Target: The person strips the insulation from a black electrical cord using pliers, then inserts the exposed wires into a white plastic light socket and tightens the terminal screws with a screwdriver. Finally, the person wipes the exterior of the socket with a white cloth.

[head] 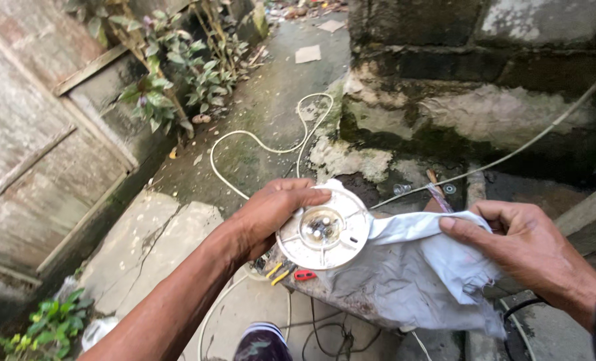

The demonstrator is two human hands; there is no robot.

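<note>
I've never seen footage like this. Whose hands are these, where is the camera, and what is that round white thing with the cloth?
There is no machine here: a person wears a camera on the head, so this single picture looks down at that person's own two bare hands, outdoors on a cracked, mossy concrete floor beside an old stone wall.

The left hand grips the rim of a round white plastic disc, which has ribs running out from a clear centre with small metal parts inside. The right hand pinches a white cloth that hangs under and beside the disc.

Just below the disc are small tools with yellow and red handles. A pale cable snakes across the ground, and leafy plants grow along a weathered wooden wall on the left.
</note>
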